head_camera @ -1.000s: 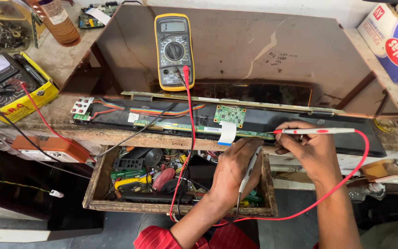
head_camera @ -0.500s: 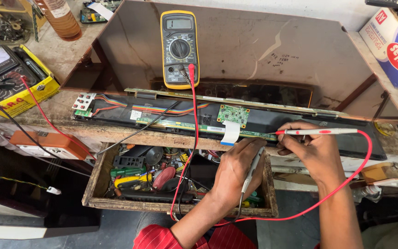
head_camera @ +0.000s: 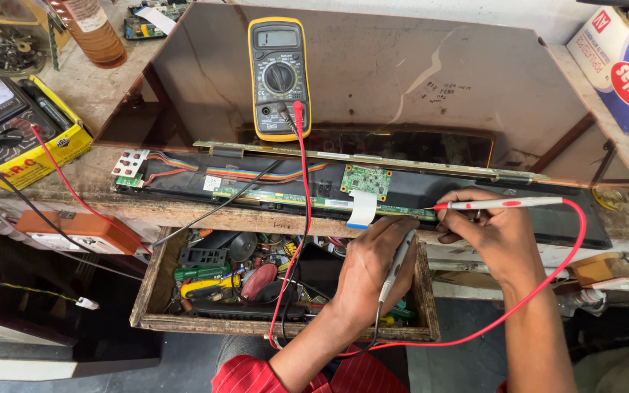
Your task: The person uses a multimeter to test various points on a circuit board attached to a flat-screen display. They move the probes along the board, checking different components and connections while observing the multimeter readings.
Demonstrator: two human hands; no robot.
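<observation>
A large dark display panel (head_camera: 373,80) lies on the bench with a yellow digital multimeter (head_camera: 279,76) resting on it. Along its near edge runs a narrow green circuit strip (head_camera: 285,198) with a small green board (head_camera: 366,180) and a white ribbon cable (head_camera: 362,208). My right hand (head_camera: 493,233) holds the red test probe (head_camera: 507,204), its tip touching the right end of the strip. My left hand (head_camera: 373,266) grips the black test probe (head_camera: 394,266) against the strip just below the ribbon. Red and black leads run back to the meter.
An open wooden drawer (head_camera: 156,280) full of tools and parts sits below the bench edge. A yellow analogue meter (head_camera: 9,135) with leads stands at left, an orange box (head_camera: 81,229) below it. A brown bottle (head_camera: 96,29) is at back left, a cardboard box (head_camera: 624,69) at back right.
The view has shifted slightly down and left. Both hands stay on the probes at the strip, almost unmoved.
</observation>
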